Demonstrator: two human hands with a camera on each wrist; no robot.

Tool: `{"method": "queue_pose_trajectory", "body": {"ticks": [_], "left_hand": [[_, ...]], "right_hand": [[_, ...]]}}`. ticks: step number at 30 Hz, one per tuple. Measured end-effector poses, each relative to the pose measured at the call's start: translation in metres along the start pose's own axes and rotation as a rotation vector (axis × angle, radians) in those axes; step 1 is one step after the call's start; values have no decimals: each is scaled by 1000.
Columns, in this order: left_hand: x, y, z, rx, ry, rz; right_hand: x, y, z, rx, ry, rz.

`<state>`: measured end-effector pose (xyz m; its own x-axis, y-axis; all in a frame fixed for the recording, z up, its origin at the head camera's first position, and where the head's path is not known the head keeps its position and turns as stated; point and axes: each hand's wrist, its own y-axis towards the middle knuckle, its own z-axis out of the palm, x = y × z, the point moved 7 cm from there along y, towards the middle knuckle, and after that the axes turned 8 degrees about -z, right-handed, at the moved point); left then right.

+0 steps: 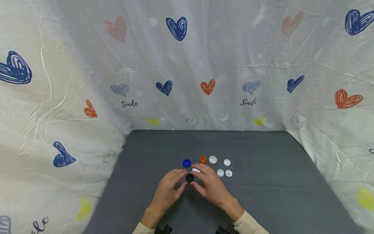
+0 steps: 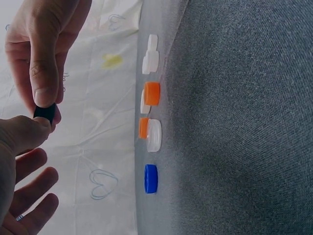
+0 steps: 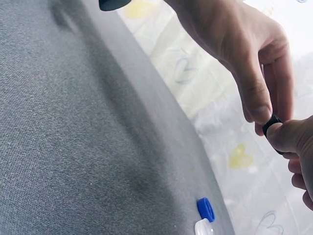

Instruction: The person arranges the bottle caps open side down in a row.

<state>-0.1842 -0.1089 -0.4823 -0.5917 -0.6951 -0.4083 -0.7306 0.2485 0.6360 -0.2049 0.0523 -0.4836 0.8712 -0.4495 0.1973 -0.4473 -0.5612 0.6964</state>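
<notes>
A black bottle cap (image 1: 190,178) is raised above the table between both hands. My left hand (image 1: 167,190) pinches it from the left with thumb and fingers. From the other side my right hand (image 1: 212,186) pinches the same cap. In the left wrist view the black cap (image 2: 44,113) is partly covered by both thumbs. The right wrist view shows the cap (image 3: 272,126) between the fingertips of the two hands.
Beyond the hands lie a blue cap (image 1: 186,163), an orange cap (image 1: 203,159) and several white caps (image 1: 213,160) on the grey table (image 1: 263,152). A second orange cap (image 2: 152,93) shows in the left wrist view. A heart-printed curtain (image 1: 181,65) surrounds the table.
</notes>
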Motion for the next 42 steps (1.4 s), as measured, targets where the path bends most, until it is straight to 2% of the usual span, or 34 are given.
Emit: {"method": "queue_pose_trajectory", "body": {"ticks": [7,13,16,19,22,28,31,35,42], "left_hand": [[-2,1,-2,-26,-25,32],[-6,-1,-1,-48,-42,73],[-6,-1,-2,-60,-44,73],[-4,0,-2,-59,-42,26],[0,1,-1,-44,-55,-54],[8,0,2,-24,-138,-179],[10,-1,4,-12,-196,-215],[12,-1,9,35,-272,-258],[13,-2,13,106,-302,-312]], "right_hand": [[-1,0,-5,-23,31,10],[-2,-3,-4,8,82,68],[-3,-3,-4,15,105,87],[-3,-2,-7,-12,106,82],[-4,0,-12,-64,107,59],[-3,0,-16,-120,86,-1],[-1,0,-16,-113,67,-28],[3,0,-14,-101,50,-79],[5,-1,-10,-76,31,-109]]}}
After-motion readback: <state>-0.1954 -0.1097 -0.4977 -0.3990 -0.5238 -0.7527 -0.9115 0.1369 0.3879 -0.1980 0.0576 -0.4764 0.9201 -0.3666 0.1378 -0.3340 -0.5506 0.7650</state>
